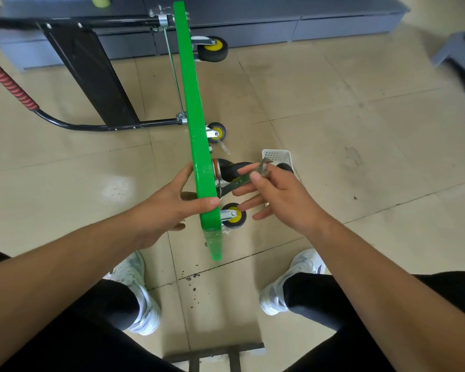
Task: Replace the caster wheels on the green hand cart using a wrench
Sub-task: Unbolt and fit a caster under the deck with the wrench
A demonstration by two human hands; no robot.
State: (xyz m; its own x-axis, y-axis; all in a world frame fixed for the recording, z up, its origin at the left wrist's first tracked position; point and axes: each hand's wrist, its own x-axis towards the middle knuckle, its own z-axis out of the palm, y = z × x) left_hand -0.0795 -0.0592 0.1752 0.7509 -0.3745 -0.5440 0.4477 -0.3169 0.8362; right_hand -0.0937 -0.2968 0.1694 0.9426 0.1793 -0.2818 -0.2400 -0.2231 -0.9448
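Cart (192, 103) is gripped by left hand (172, 202), wrench (239, 183) pinched by right hand (277, 197); caster (230, 170) nut likely to be turned next.

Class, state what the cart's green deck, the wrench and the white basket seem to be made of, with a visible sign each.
Green deck: probably moulded plastic, uniform glossy colour. Wrench: metal, bare grey shine reflecting the green. White basket: likely plastic, thin wall pierced by a grid of holes.

Beige tiled floor (360, 135), grey cabinets (279, 28) along the far wall.
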